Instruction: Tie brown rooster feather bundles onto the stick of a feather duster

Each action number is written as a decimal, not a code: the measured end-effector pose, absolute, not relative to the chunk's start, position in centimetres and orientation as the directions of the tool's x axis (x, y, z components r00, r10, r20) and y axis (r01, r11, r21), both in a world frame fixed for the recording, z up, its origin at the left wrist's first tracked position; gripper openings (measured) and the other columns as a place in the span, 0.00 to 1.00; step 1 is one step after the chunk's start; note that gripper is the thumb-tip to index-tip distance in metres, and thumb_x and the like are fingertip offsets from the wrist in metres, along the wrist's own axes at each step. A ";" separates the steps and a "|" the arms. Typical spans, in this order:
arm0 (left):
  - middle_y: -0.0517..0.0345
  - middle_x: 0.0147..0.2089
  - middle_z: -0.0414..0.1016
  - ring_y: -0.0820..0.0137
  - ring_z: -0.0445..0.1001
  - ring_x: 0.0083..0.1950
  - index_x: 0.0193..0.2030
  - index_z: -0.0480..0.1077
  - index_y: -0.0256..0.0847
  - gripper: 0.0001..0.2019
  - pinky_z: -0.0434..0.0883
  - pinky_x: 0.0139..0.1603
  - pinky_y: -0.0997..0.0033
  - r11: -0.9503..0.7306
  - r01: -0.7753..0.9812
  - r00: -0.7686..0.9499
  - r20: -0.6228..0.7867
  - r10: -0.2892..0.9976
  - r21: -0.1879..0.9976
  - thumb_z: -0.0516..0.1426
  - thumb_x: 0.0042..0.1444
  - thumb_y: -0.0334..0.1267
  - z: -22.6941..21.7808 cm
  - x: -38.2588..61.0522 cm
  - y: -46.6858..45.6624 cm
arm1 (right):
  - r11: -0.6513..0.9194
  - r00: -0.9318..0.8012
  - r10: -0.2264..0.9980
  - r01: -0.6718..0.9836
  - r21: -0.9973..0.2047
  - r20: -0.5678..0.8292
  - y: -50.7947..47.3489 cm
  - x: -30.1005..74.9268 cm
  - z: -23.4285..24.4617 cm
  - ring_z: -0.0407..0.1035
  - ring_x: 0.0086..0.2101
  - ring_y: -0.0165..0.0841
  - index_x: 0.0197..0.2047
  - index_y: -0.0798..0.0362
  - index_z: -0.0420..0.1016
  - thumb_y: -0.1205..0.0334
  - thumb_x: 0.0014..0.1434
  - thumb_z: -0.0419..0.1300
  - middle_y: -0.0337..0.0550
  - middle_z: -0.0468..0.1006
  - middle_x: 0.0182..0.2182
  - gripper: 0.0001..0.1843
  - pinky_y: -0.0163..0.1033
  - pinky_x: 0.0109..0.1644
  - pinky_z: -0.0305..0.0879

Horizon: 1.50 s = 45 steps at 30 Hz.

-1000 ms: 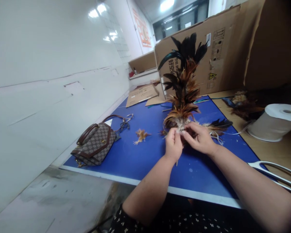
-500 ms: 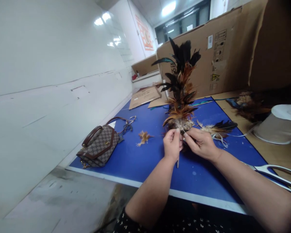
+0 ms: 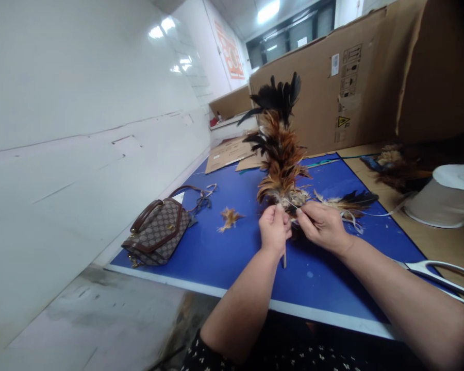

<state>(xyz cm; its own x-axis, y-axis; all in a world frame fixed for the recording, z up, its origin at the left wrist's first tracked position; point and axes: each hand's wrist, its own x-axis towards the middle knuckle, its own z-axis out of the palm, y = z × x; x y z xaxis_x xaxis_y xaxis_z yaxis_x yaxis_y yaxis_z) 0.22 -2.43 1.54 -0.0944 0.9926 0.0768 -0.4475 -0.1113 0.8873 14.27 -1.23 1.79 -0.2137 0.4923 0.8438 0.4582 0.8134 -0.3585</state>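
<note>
Upright in front of me stands a feather duster [image 3: 280,149], black at the top and brown to orange below, its pale stick end showing under my fist. My left hand [image 3: 274,228] is closed around its lower part, thumb against the feather bases. My right hand [image 3: 322,225] pinches a thin whitish strand [image 3: 291,204] that runs taut to the feathers by my left thumb. Behind my right hand lie loose feathers [image 3: 355,202] with a pale ribbon. A small tan feather tuft [image 3: 229,219] lies to the left on the blue mat [image 3: 216,263].
A patterned handbag [image 3: 158,232] sits at the left beside the white wall. To the right are a large spool [image 3: 443,201] of ribbon, white-handled scissors [image 3: 429,269] and a dark feather pile [image 3: 404,170]. A big cardboard box [image 3: 313,108] stands behind, with flat cardboard [image 3: 230,154] near it.
The duster's top has swung left and lower, and the stick has turned, showing more brown feathers. My right hand has drawn slightly right, away from my left, with the strand.
</note>
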 end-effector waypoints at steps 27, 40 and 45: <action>0.71 0.22 0.56 0.83 0.51 0.16 0.33 0.62 0.42 0.26 0.49 0.14 0.82 -0.082 -0.324 0.028 0.096 0.995 0.943 0.64 0.56 0.63 1.4 0.4 -2.8 | 0.796 0.013 0.516 0.362 -0.485 0.857 -1.4 15.0 2.7 0.71 0.29 0.34 0.48 0.49 0.73 0.64 0.64 0.63 0.43 0.76 0.35 0.08 0.40 0.33 0.70; 0.70 0.22 0.58 0.83 0.53 0.16 0.34 0.66 0.41 0.25 0.50 0.14 0.81 -0.102 -0.238 0.032 0.113 0.993 0.966 0.63 0.57 0.63 1.0 0.5 -2.9 | 0.802 0.011 0.597 -0.034 -0.596 0.802 -2.1 15.1 2.8 0.61 0.23 0.33 0.30 0.49 0.72 0.50 0.74 0.51 0.37 0.62 0.21 0.21 0.53 0.47 0.76; 0.71 0.21 0.58 0.83 0.52 0.15 0.34 0.65 0.41 0.25 0.49 0.14 0.80 -0.096 -0.255 0.045 0.111 0.993 0.962 0.63 0.56 0.63 0.9 0.6 -2.9 | 0.799 0.003 0.601 -0.020 -0.601 0.799 -1.7 15.4 2.3 0.65 0.25 0.34 0.29 0.49 0.72 0.48 0.73 0.54 0.37 0.63 0.22 0.22 0.53 0.46 0.77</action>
<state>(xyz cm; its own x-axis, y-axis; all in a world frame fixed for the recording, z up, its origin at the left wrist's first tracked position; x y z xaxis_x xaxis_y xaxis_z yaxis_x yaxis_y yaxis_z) 0.57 -2.95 0.94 0.0450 0.9928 0.1111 -0.2549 -0.0961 0.9622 15.37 -1.71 2.30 0.0033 0.6008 0.7994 -0.0196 0.7992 -0.6007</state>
